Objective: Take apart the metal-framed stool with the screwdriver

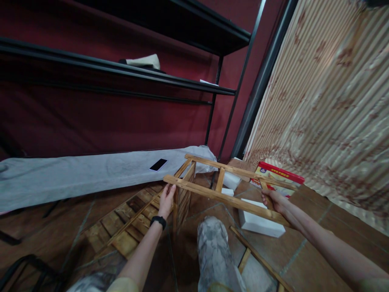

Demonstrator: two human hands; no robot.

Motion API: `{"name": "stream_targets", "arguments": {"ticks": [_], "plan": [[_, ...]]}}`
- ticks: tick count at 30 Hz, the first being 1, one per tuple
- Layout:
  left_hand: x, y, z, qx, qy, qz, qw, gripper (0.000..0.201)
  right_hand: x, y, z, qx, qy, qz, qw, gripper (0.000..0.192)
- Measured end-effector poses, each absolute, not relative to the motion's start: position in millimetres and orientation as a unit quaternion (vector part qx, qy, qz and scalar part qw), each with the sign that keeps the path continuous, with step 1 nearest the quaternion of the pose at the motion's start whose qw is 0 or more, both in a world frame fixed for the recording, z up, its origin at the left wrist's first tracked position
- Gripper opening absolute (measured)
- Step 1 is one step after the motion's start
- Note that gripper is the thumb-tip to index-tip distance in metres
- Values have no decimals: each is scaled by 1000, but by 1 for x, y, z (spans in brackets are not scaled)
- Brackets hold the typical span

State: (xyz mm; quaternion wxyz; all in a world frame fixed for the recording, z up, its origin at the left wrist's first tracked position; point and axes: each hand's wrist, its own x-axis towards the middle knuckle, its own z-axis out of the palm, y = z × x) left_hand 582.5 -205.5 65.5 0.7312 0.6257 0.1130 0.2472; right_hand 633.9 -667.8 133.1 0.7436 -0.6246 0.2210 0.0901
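A ladder-like wooden frame [209,193], with two long rails joined by crossbars, spans the space in front of me and is raised off the floor. My left hand [166,199] grips its near rail close to the left end, and a dark watch is on that wrist. The fingers of my right hand [272,199] wrap around a crossbar near the right end. A slatted wooden panel [185,198] stands below the frame's left end, meeting it at an angle. Whether the two are fastened together I cannot tell.
Slatted wooden pieces [130,221] lie on the tiled floor at left. Another wooden frame [258,256] rests by my right knee. White boxes [261,221] and a red printed box [281,174] are beyond. A phone [158,164] lies on a cloth-covered bench [91,174] under black shelving [182,81].
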Motion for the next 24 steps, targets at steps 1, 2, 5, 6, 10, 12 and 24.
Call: {"name": "stream_targets", "arguments": {"ticks": [1,2,5,6,10,12,24], "plan": [[583,-205,65,627,114,238,733,51,635,-668,133,-621,228,92,745,14],[584,-204,65,626,114,230,736,49,635,-668,133,-618,234,95,744,15],[585,-203,65,617,123,221,745,49,637,-668,131,-614,252,115,739,20],[585,-203,65,611,128,222,749,49,638,-668,130,-613,255,126,737,21],[582,-203,69,598,136,220,758,51,642,-671,123,-619,253,147,729,22],[581,-203,70,597,137,220,759,51,644,-672,120,-621,248,146,729,21],[586,-198,65,604,128,194,762,53,650,-677,106,-616,261,159,726,22]]}}
